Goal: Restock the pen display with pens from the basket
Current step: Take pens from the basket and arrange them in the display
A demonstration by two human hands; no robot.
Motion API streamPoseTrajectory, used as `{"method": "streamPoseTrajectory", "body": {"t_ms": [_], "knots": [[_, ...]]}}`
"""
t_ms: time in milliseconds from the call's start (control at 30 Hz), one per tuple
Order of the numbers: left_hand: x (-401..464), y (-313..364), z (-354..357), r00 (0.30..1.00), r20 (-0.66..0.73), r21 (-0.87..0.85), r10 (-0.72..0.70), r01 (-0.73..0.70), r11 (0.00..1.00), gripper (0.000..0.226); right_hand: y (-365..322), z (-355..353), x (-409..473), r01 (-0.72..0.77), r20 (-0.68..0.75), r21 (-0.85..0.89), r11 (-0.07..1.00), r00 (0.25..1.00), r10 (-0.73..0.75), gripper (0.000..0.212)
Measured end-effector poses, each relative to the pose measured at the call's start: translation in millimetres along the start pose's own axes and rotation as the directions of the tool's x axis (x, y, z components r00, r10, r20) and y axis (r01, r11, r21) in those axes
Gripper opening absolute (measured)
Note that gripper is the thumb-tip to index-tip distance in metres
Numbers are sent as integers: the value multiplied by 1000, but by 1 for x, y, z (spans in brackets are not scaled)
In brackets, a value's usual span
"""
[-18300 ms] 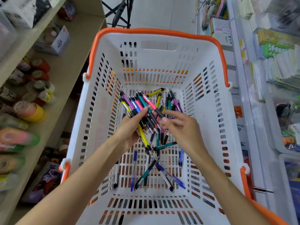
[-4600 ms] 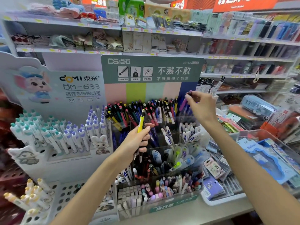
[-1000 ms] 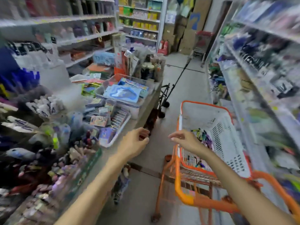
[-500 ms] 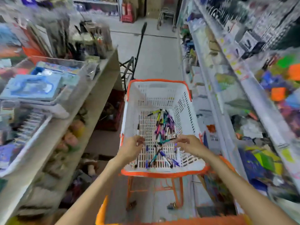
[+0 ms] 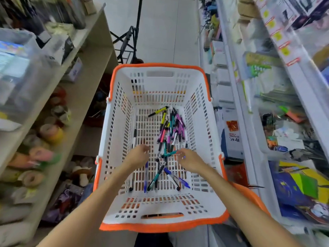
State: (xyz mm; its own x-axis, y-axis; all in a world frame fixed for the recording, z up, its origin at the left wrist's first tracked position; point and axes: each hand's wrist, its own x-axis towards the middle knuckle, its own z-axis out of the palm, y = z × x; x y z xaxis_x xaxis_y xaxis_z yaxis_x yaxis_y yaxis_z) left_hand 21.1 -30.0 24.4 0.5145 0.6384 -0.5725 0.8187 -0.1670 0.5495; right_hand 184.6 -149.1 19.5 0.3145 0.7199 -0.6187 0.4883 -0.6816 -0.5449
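A white slotted basket with an orange rim point(image 5: 160, 227) sits below me in the aisle. On its floor lies a loose pile of coloured pens point(image 5: 170, 131), pink, purple, teal and yellow, with more teal and blue pens point(image 5: 160, 175) nearer me. Both my hands are inside the basket. My left hand point(image 5: 138, 155) hovers over the bare slotted floor, fingers curled, holding nothing. My right hand point(image 5: 189, 158) is beside a teal pen point(image 5: 168, 154), fingertips at its end; a grip cannot be made out. The pen display is out of view.
A beige shelf unit point(image 5: 85, 68) with tape rolls point(image 5: 51, 132) and clear bins runs along the left. White shelves of packaged stationery point(image 5: 267, 104) line the right. A black folding stand point(image 5: 128, 43) sits on the tiled floor beyond the basket.
I have turned from the pen display to the basket. Over the last second my view dropped over it and both empty hands reached down inside toward the pens.
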Motion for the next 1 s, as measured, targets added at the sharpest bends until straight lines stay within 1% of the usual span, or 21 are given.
{"method": "streamPoseTrajectory", "body": {"t_ms": [100, 167, 267, 333, 367, 467, 533, 600, 667, 733, 833, 867, 933, 1000], "knots": [[45, 10, 2, 1000, 25, -23, 7, -7, 1000, 44, -8, -9, 37, -25, -43, -1, 1000, 999, 25, 46], [77, 16, 9, 999, 35, -55, 8, -6, 998, 46, -10, -15, 68, -25, -101, -38, 999, 995, 21, 48], [115, 21, 21, 999, 16, -87, -45, 46, 995, 50, -11, -19, 116, -37, -243, -126, 991, 970, 5, 50], [134, 24, 26, 998, -24, -103, -66, 63, 993, 53, -12, -18, 144, -62, -343, -143, 988, 939, 9, 53], [141, 25, 30, 996, -54, -90, -68, 63, 994, 56, -13, -18, 155, -79, -368, -154, 985, 930, 17, 55], [157, 28, 42, 992, -121, -29, -43, 40, 999, 58, -6, -8, 179, -99, -338, -232, 968, 941, 15, 61], [162, 29, 46, 987, -159, -1, -17, 17, 1000, 53, 1, 2, 179, -84, -336, -313, 946, 941, -28, 62], [164, 26, 49, 987, -160, -2, -13, 13, 1000, 45, 8, 13, 168, -58, -350, -339, 939, 934, -69, 63], [161, 20, 49, 993, -119, 2, -27, 27, 1000, 36, 12, 22, 152, -36, -378, -277, 960, 923, -75, 64], [156, 11, 49, 995, -77, -33, -61, 59, 998, 23, 13, 29, 140, -33, -433, -164, 986, 901, -42, 60], [145, 3, 46, 996, -50, -142, -71, 63, 988, 11, 10, 35, 129, -86, -493, 8, 996, 867, 79, 50], [142, 2, 47, 995, -51, -193, -85, 73, 978, 10, 9, 38, 127, -120, -487, 66, 991, 862, 137, 47], [137, 1, 51, 988, -48, -315, -144, 122, 941, 21, 9, 45, 123, -159, -452, 167, 973, 865, 219, 44], [135, 1, 57, 984, -35, -379, -177, 151, 913, 34, 9, 51, 122, -128, -411, 254, 959, 883, 227, 47]]}}
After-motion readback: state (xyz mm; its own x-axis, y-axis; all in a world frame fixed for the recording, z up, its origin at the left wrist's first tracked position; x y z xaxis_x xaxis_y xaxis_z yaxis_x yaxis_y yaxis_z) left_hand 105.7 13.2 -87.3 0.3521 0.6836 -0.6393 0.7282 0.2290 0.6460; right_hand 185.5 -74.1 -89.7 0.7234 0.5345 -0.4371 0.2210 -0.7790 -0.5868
